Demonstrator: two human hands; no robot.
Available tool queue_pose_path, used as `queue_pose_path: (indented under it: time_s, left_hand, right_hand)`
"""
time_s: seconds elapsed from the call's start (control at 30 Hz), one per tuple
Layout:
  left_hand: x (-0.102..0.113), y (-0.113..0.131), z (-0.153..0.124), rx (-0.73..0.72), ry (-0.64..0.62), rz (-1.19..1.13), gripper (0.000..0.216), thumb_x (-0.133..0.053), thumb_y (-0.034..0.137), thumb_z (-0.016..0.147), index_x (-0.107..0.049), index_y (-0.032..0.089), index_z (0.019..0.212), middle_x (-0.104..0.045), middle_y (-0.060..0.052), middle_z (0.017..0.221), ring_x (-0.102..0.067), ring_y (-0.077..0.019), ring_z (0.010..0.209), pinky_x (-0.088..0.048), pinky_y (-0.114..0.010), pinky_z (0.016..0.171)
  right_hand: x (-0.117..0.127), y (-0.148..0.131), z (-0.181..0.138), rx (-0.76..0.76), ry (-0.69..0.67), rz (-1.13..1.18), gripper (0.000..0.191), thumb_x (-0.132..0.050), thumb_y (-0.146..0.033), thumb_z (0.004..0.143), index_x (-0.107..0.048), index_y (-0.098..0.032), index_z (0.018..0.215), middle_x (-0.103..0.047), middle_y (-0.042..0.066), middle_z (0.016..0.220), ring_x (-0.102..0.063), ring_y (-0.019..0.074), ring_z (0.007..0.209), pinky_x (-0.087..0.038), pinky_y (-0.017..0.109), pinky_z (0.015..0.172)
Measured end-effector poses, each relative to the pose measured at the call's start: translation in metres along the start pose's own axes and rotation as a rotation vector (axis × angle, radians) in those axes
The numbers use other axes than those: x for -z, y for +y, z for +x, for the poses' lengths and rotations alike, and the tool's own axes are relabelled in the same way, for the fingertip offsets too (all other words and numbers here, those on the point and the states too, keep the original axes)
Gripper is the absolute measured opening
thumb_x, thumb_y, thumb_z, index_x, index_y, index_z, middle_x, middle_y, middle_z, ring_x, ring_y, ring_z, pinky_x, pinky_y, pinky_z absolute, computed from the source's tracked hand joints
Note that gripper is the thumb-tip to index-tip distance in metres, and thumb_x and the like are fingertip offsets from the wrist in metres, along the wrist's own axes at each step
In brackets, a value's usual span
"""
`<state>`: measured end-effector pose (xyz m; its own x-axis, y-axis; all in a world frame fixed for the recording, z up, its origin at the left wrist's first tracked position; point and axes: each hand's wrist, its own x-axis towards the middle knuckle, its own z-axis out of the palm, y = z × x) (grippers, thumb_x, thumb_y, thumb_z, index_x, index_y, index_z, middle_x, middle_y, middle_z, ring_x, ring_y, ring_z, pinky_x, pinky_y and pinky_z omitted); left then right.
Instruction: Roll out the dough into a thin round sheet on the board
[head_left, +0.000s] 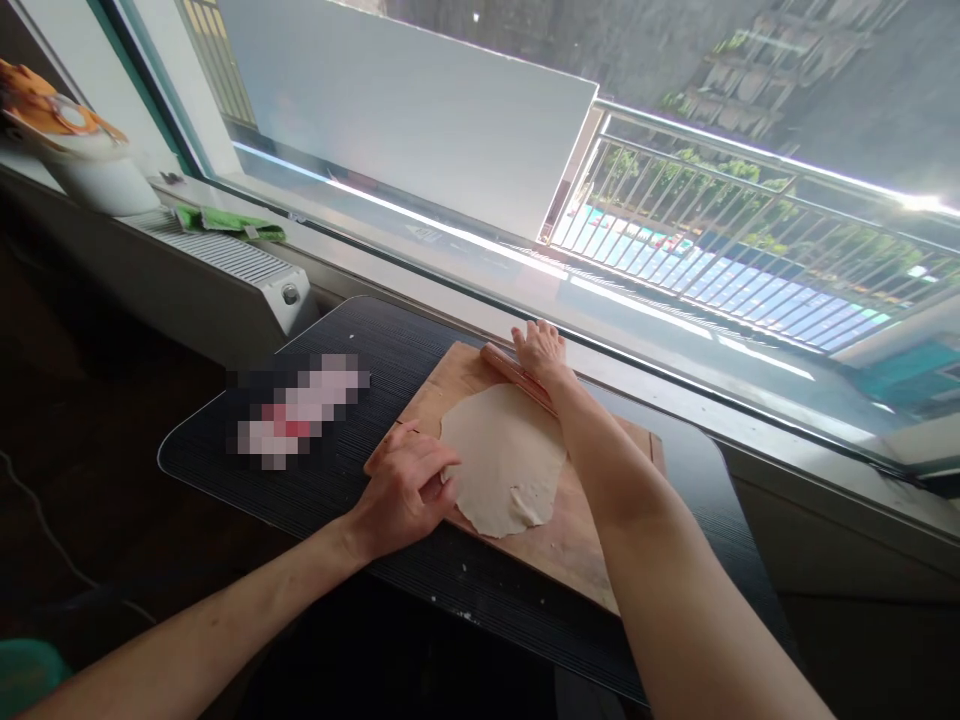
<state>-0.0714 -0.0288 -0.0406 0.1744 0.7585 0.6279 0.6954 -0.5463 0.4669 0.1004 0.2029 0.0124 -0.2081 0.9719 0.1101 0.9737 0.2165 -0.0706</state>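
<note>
Dough sheet [501,450] flat on wooden board [424,395], centre of frame; lower-right part puckered. Right hand [541,350], upper centre, over rolling pin [498,363], fingers loosely spread. Left hand [405,490] at sheet's left edge, fingers curled; whether pinching dough, cannot tell. Risks, as judged: tug at left edge could tear sheet near pucker; uneven palm pressure could send pin off board onto dark table [394,345].

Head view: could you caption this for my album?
Right hand at the rolling pin, left hand by the flattened dough, on a wooden board atop a black table.
</note>
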Motion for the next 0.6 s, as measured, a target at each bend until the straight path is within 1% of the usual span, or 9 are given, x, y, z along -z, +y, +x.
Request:
queue_pose_path:
  time_s: [0.07,0.13,0.2,0.23,0.3,0.33,0.4,0.5,0.6]
  left_hand:
    - [-0.002,-0.005,0.013,0.077,0.029,0.022,0.012,-0.055,0.021,0.088,-0.065,0.020,0.095,-0.074,-0.002,0.090,-0.068,-0.0186,0.088,-0.041,-0.045,0.105]
    - [-0.008,-0.010,0.034,0.176,0.010,0.091,0.012,-0.054,0.022,0.087,-0.065,0.020,0.090,-0.074,-0.004,0.091,-0.068,-0.0209,0.091,-0.046,-0.042,0.097]
    - [-0.018,-0.015,0.058,0.307,-0.109,0.207,0.014,-0.053,0.025,0.086,-0.067,0.020,0.087,-0.074,-0.007,0.094,-0.067,-0.0243,0.094,-0.047,-0.042,0.090]
    - [-0.023,-0.016,0.070,0.379,-0.180,0.265,0.015,-0.054,0.026,0.085,-0.067,0.020,0.087,-0.074,-0.009,0.097,-0.067,-0.0258,0.097,-0.047,-0.042,0.090]
    - [-0.033,-0.015,0.091,0.479,-0.331,0.357,0.020,-0.055,0.031,0.084,-0.069,0.019,0.091,-0.073,-0.012,0.105,-0.064,-0.0294,0.107,-0.046,-0.043,0.091]
    - [-0.037,-0.015,0.100,0.509,-0.387,0.385,0.023,-0.056,0.034,0.083,-0.070,0.018,0.093,-0.073,-0.014,0.108,-0.063,-0.0314,0.110,-0.046,-0.044,0.093]
    - [-0.043,-0.013,0.114,0.536,-0.456,0.407,0.028,-0.059,0.038,0.080,-0.071,0.017,0.092,-0.072,-0.018,0.109,-0.061,-0.0352,0.113,-0.045,-0.047,0.094]
    - [-0.048,-0.012,0.127,0.550,-0.501,0.383,0.025,-0.066,0.038,0.072,-0.071,0.016,0.083,-0.073,-0.020,0.104,-0.061,-0.0391,0.113,-0.045,-0.048,0.093]
    - [-0.051,-0.012,0.133,0.555,-0.528,0.306,0.019,-0.070,0.033,0.067,-0.069,0.015,0.074,-0.073,-0.020,0.094,-0.063,-0.0395,0.109,-0.047,-0.043,0.090]
  right_hand:
    - [0.009,0.007,-0.010,-0.017,-0.020,0.032,0.053,-0.022,-0.041,0.105,-0.068,-0.017,0.113,-0.063,0.016,0.125,-0.054,0.0278,0.123,-0.041,0.042,0.102]
    - [0.014,0.010,-0.031,0.038,-0.067,0.053,0.051,-0.029,-0.048,0.103,-0.071,-0.019,0.102,-0.066,0.014,0.119,-0.057,0.0268,0.116,-0.044,0.038,0.097]
    - [0.016,0.012,-0.052,0.081,-0.131,0.052,0.039,-0.046,-0.050,0.096,-0.071,-0.020,0.097,-0.068,0.012,0.113,-0.060,0.0257,0.110,-0.046,0.034,0.091]
    - [0.017,0.013,-0.060,0.089,-0.161,0.049,0.032,-0.053,-0.046,0.093,-0.071,-0.020,0.097,-0.069,0.012,0.110,-0.062,0.0248,0.106,-0.046,0.032,0.087]
    - [0.021,0.020,-0.071,0.066,-0.198,0.074,0.022,-0.058,-0.036,0.089,-0.071,-0.019,0.096,-0.072,0.010,0.102,-0.065,0.0231,0.098,-0.047,0.028,0.080]
    - [0.025,0.025,-0.075,0.040,-0.206,0.098,0.019,-0.058,-0.031,0.088,-0.070,-0.019,0.096,-0.073,0.010,0.100,-0.066,0.0225,0.094,-0.047,0.027,0.076]
    - [0.035,0.037,-0.083,-0.029,-0.195,0.129,0.019,-0.058,-0.025,0.086,-0.070,-0.019,0.100,-0.073,0.010,0.097,-0.068,0.0229,0.088,-0.046,0.027,0.067]
    - [0.049,0.056,-0.103,-0.154,-0.205,0.144,0.025,-0.058,-0.020,0.082,-0.069,-0.019,0.105,-0.074,0.010,0.093,-0.069,0.0242,0.081,-0.044,0.027,0.059]
    - [0.049,0.064,-0.129,-0.235,-0.245,0.157,0.025,-0.057,-0.019,0.080,-0.071,-0.019,0.101,-0.074,0.010,0.087,-0.070,0.0245,0.077,-0.043,0.028,0.057]
